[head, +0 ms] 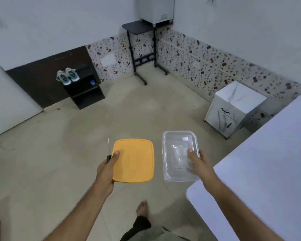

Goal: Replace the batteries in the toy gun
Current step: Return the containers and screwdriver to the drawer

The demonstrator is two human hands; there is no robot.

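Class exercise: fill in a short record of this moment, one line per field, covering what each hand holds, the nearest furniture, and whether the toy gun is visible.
left hand: grips orange lid and a thin screwdriver, thumb on top of the lid
right hand: holds clear plastic container, thumb inside its rim
container contents: cannot tell
nearest furniture: white table at the right
posture: standing on a tiled floor, one bare foot showing
toy gun: not in view
batteries: not in view
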